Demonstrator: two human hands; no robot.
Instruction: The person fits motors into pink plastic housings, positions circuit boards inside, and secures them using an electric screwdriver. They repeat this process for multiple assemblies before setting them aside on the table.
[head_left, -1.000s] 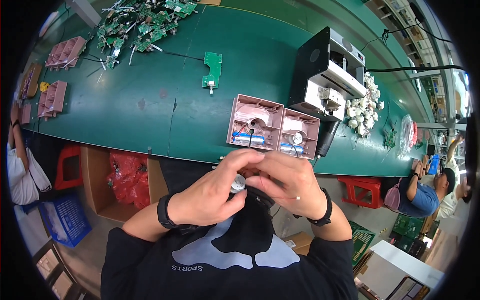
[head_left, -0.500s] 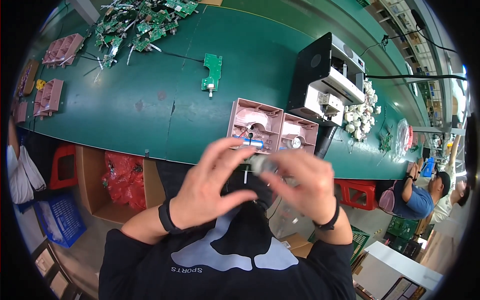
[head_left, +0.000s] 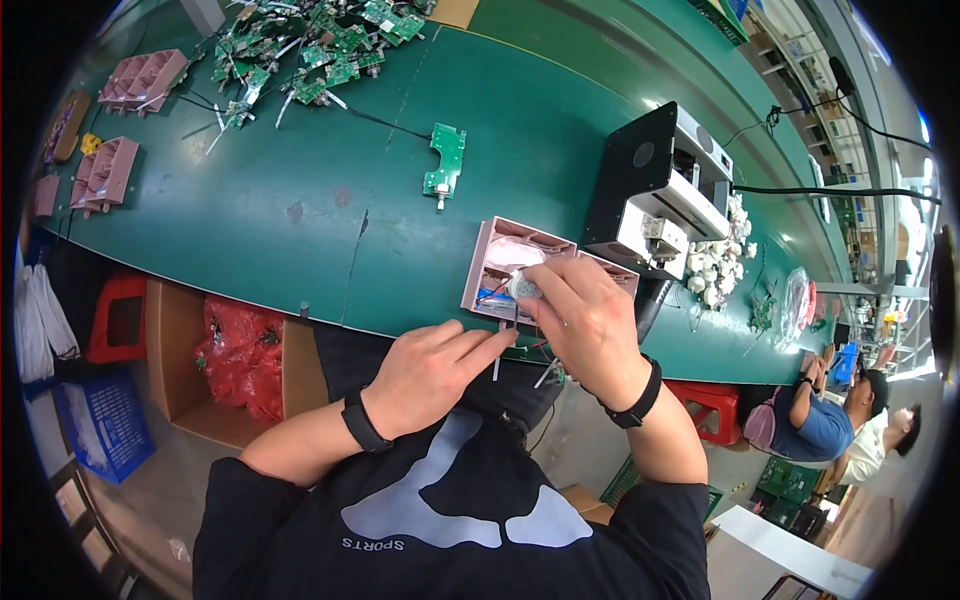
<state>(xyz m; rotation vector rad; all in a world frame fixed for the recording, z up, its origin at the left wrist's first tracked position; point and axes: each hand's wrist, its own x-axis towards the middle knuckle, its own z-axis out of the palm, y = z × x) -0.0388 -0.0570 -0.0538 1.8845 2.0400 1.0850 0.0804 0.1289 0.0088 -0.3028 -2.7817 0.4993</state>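
A pink plastic housing (head_left: pixel 478 262) with compartments lies at the table's front edge, a blue cylindrical cell and thin red and black wires inside its left part. Above that part, my right hand (head_left: pixel 592 312) is closed on a small round white-and-grey part (head_left: pixel 523 286), held by the fingertips. My left hand (head_left: pixel 432 375) is at the housing's front edge, its fingers drawn together where wires run out. What they grip, if anything, is hidden. Below the fingertips hangs a white strip (head_left: pixel 497 370). My right hand covers much of the housing's right part.
A green circuit board (head_left: pixel 445 162) lies beyond the housing, near a heap of boards (head_left: pixel 320 45). A black-and-white machine (head_left: pixel 660 185) stands at the right, beside white pieces (head_left: pixel 712 262). More pink housings (head_left: pixel 105 175) lie far left. A cardboard box (head_left: pixel 170 350) holds red bags. People sit at the right.
My right hand has brought the round part forward, over the housing. The left hand, spread apart before, has lowered and drawn its fingers together by the wires. The view has shifted slightly.
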